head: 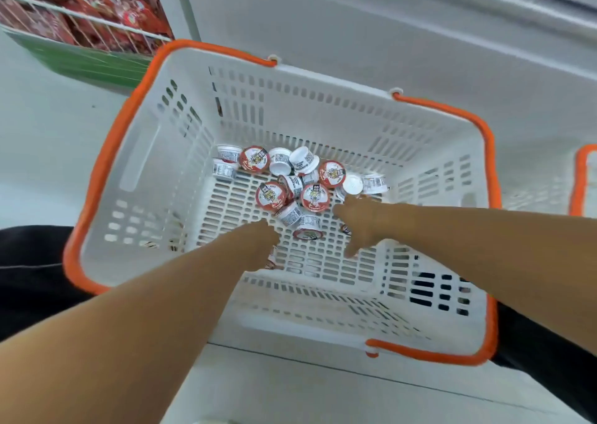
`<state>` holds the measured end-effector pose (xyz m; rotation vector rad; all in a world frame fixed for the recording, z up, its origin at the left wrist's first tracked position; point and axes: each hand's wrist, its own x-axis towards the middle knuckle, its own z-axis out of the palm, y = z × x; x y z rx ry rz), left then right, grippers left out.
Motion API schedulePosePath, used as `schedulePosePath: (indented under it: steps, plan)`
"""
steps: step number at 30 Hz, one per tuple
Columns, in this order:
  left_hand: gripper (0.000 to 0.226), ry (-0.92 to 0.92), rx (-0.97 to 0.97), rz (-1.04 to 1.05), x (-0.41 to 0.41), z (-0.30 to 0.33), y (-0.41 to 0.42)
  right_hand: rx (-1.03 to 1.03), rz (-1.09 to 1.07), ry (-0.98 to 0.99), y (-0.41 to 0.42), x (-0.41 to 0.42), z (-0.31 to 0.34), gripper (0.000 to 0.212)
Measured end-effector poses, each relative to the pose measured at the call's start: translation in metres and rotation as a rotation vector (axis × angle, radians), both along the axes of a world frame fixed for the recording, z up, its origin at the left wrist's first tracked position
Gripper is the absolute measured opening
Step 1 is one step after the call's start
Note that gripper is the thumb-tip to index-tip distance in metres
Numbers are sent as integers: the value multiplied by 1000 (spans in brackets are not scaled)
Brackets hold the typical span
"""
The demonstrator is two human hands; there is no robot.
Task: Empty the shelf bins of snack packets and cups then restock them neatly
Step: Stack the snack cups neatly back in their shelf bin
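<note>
A white basket [181, 107] with an orange rim and handles stands in front of me. Several small white cups with red tiger lids [315, 197] lie jumbled on its slotted floor, some upright and some tipped. Both my arms reach down into the basket. My left hand [255, 241] is curled at the near side of the pile, and part of a cup [272, 260] shows under its fingers. My right hand [358, 223] is over the right side of the pile with its thumb pointing down. A bit of another cup [345, 229] peeks from its palm.
A wire shelf bin [97, 26] with red snack packets [122, 7] sits at the top left above a green shelf edge [80, 62]. A second orange-rimmed basket [583, 178] shows at the right edge. My dark-clothed legs [29, 275] flank the basket.
</note>
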<state>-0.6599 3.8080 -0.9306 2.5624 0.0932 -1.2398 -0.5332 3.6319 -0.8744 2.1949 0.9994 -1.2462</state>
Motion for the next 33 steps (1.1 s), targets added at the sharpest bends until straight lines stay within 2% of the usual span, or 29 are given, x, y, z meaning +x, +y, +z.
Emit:
schedulePosePath:
  steps: [2, 5, 7, 11, 13, 15, 16, 17, 18, 20, 22, 24, 27, 31, 33]
  plan:
    - [36, -41, -4, 23, -5, -5, -2, 113, -186, 7, -7, -10, -28, 95]
    - [28, -152, -145, 277, 6, -6, 4, 409, -475, -60, -12, -30, -50, 92]
    - [37, -256, -169, 402, 13, -5, 8, 559, -593, -57, -6, -45, -54, 84]
    - [45, -318, -186, 384, 18, 4, 1, 680, -687, -13, 7, -61, -57, 76]
    - [55, -340, -191, 374, 19, 3, -5, 704, -720, -19, 11, -66, -60, 60]
    - [69, -346, -157, 358, 22, 1, -13, 730, -812, 22, 12, -66, -61, 34]
    - [77, -349, -130, 359, 24, -1, -17, 704, -859, 56, 12, -63, -61, 17]
    - [82, -349, -104, 382, 27, -1, -20, 655, -889, 94, 13, -59, -57, 13]
    - [81, -353, -86, 415, 29, 0, -23, 598, -927, 140, 13, -53, -53, 19]
    - [63, -361, -51, 426, 33, 1, -29, 432, -1053, 261, 11, -38, -43, 11]
    - [39, -367, -6, 391, 35, 3, -29, 235, -1103, 406, 4, -22, -32, 24]
    - [25, -351, 8, 370, 38, 5, -27, 92, -1069, 510, -4, -11, -25, 29]
    - [21, -297, -131, 362, 40, 11, -19, 17, -1034, 612, -15, 5, -9, 31]
    - [23, -68, -474, 718, 39, 45, -12, -27, -961, 726, -19, 23, 43, 33]
    - [15, -20, -542, 786, 42, 83, -6, -21, -867, 733, -13, 31, 86, 34]
